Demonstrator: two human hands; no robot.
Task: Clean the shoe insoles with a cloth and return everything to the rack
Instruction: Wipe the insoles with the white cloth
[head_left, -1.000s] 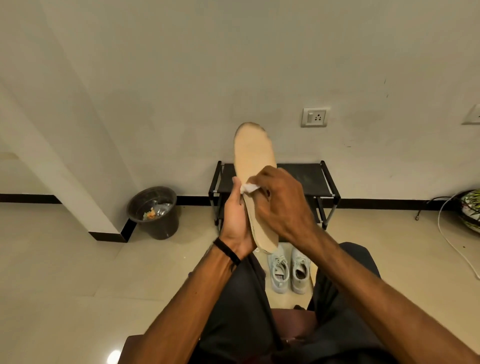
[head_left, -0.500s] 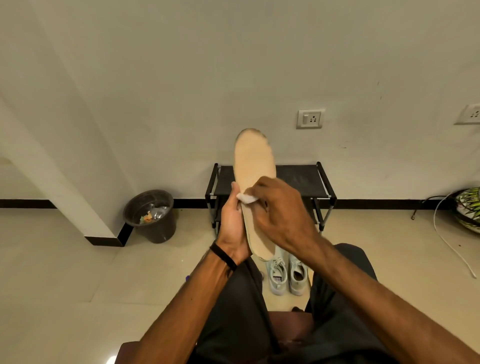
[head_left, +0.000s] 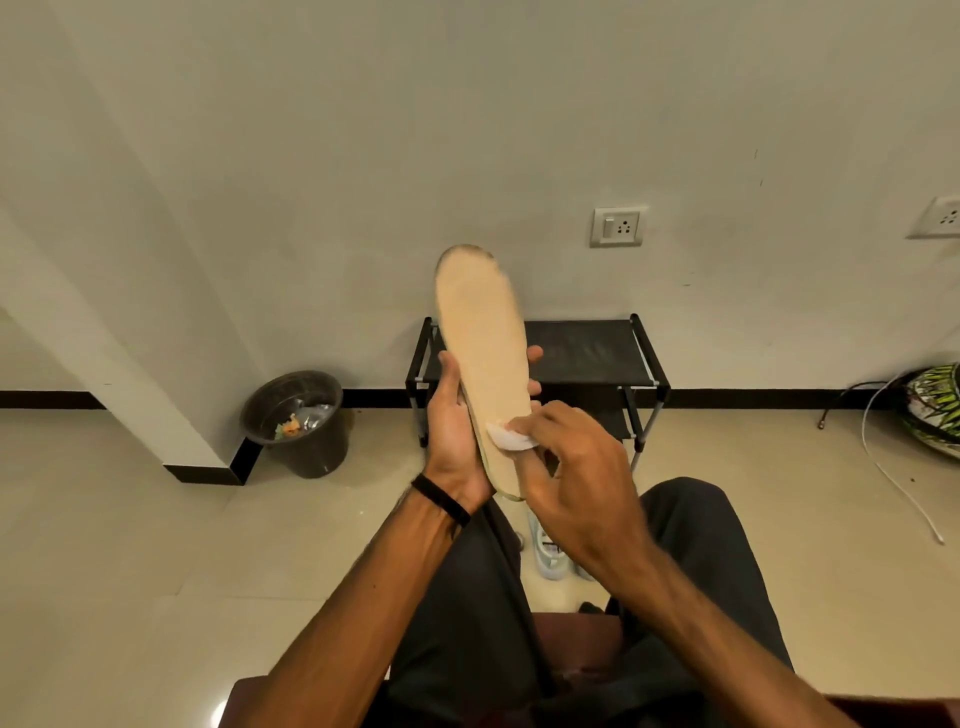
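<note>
Matt insole (head_left: 480, 343) — glossy floor tiles (head_left: 130, 530)

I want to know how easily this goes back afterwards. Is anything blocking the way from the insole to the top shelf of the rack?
Nothing visible does. The insole, held up by the left hand, is in front of the rack, whose top shelf shows bare. The shoes sit low on the floor, below that path.

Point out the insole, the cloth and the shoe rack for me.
insole (head_left: 480, 332): head view, middle of its tan face.
cloth (head_left: 506, 439): head view, white wad under the right-hand fingers.
shoe rack (head_left: 587, 351): head view, bare top shelf.
</note>
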